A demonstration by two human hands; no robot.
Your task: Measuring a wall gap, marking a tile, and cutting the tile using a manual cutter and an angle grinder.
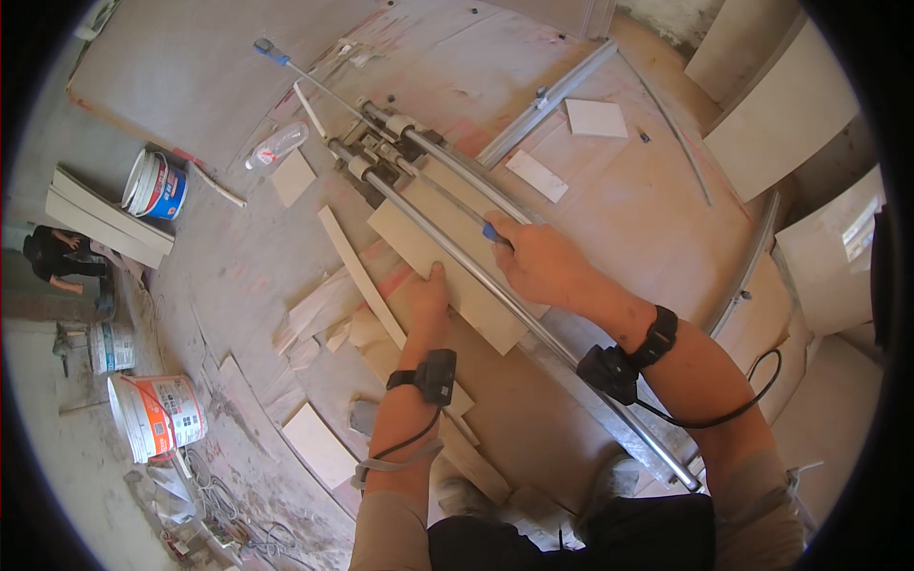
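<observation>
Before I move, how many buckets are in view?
3, all at the left side: a blue and white bucket highest, a teal and white bucket below it, an orange and white bucket lowest. Others may be hidden.

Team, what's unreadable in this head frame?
All in the head view:
- Blue grip: mostly covered by the right hand.
- Left hand: fingers hidden, by the beige tile or the hand itself; can't tell which.
- Tile cutter's carriage: small parts too fine to separate.
- Far person: too small to tell what the hands hold.

Left hand (pixel 428 297) extends its thumb (pixel 438 273); right hand (pixel 541 259) curls closed.
</observation>
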